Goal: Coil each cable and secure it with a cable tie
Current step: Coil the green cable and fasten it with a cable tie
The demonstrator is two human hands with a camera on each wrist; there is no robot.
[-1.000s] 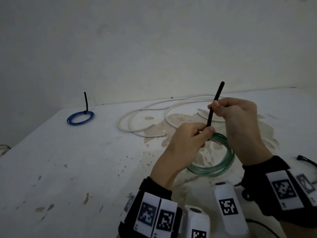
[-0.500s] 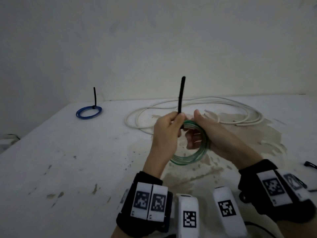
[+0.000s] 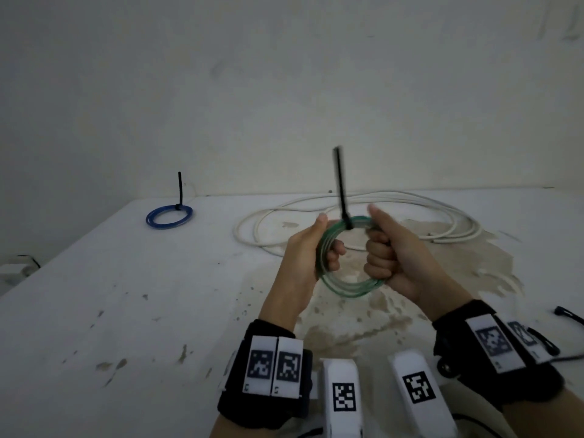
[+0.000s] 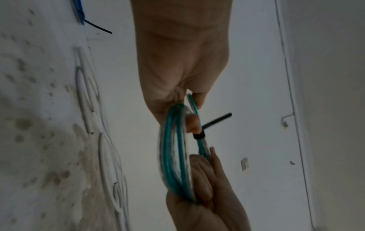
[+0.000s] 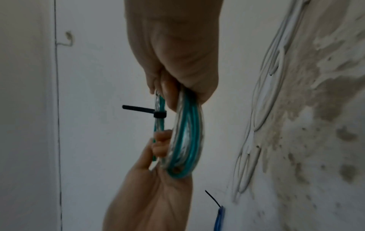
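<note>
I hold a coiled green cable (image 3: 344,287) upright above the white table (image 3: 126,305). My left hand (image 3: 316,248) grips the coil's left side, my right hand (image 3: 379,251) grips its right side. A black cable tie (image 3: 342,188) is cinched round the top of the coil, its tail sticking straight up between my thumbs. The left wrist view shows the green cable (image 4: 173,154) with the cable tie (image 4: 199,136) wrapped round one strand bundle. The right wrist view shows the same green cable (image 5: 185,137) and cable tie (image 5: 160,114). An uncoiled white cable (image 3: 410,213) lies behind.
A blue coil (image 3: 169,216) with its own black tie standing up sits at the table's far left. Another black tie (image 3: 568,314) lies at the right edge. A brown stain spreads under my hands. A wall rises behind the table.
The right hand let go of the tie's tail and took the coil's right side. The left hand shifted from the tie's head to the coil's left side, and the coil now stands upright.
</note>
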